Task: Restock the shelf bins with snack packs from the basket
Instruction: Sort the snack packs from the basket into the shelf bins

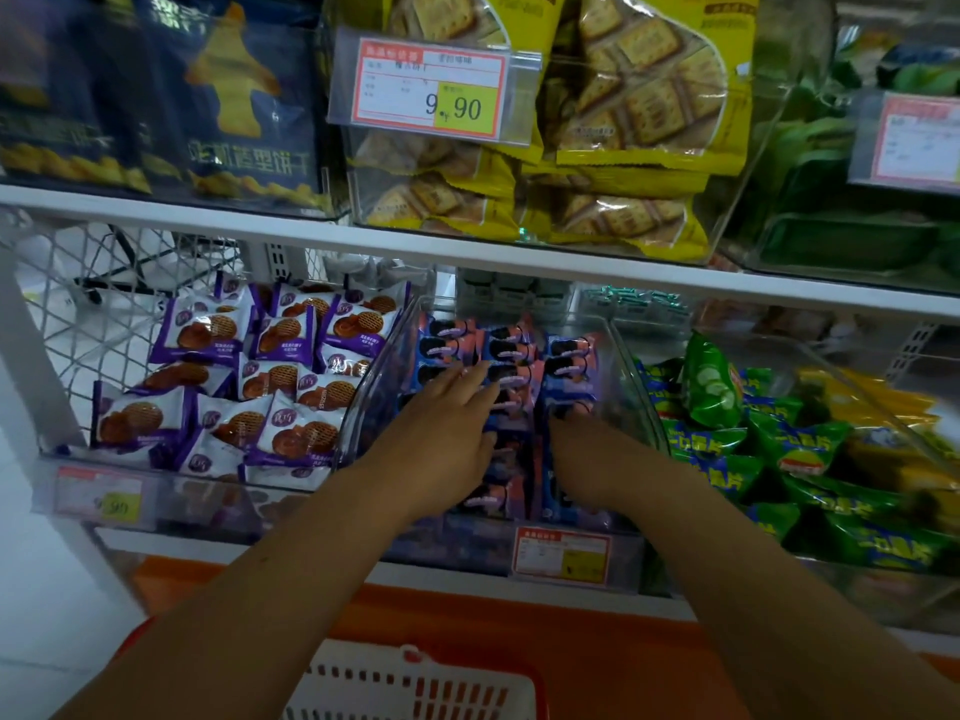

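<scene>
While L hand (441, 433) flat on blue packs (569, 356), R hand (592, 459) angled down.

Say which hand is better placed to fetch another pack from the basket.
Probably left: the left hand lies flat on the blue packs, and the basket sits lower left, on its side. The right hand has fingertips hidden among packs.

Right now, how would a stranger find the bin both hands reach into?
Start at the lower shelf, beneath the yellow cracker bags. Take the middle clear bin. It alone holds blue-and-pink packs; its neighbours hold purple packs and green bags.
</scene>
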A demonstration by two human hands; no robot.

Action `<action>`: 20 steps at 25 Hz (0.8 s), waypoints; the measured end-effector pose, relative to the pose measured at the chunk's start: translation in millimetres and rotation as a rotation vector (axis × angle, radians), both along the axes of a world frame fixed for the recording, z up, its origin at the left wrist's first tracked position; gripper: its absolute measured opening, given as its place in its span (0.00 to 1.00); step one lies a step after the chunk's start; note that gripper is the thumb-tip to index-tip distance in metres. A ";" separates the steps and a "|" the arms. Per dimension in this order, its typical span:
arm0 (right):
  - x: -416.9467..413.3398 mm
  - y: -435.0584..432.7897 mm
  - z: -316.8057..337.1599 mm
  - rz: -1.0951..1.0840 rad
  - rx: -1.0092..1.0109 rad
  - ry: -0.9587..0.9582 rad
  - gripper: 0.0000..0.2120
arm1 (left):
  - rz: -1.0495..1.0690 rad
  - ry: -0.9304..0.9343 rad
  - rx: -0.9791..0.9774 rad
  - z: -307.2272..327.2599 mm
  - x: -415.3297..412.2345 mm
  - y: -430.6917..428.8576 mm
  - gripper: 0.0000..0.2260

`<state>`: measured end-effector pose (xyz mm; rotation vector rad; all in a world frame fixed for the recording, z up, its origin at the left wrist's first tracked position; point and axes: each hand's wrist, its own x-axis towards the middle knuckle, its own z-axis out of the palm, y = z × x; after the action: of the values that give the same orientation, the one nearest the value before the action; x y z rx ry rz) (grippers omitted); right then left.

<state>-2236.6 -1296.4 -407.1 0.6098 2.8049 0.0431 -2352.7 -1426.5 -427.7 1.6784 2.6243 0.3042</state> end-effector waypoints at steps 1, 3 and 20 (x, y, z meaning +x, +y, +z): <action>-0.6 2.1 -2.0 -0.018 -0.003 -0.071 0.04 | 0.008 -0.029 -0.060 -3.1 -2.1 -0.2 0.27; -2.2 5.7 -1.8 -0.037 -0.001 -0.080 0.06 | 0.006 -0.063 -0.103 -8.0 -5.7 0.3 0.27; -32.4 19.5 -33.5 -0.179 -0.036 0.402 0.31 | 0.170 -0.081 -0.001 -11.6 -31.8 18.7 0.27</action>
<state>-2269.0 -1276.9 -440.6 0.9505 3.1065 -0.1850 -2384.5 -1407.9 -439.3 1.4128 2.7105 0.3644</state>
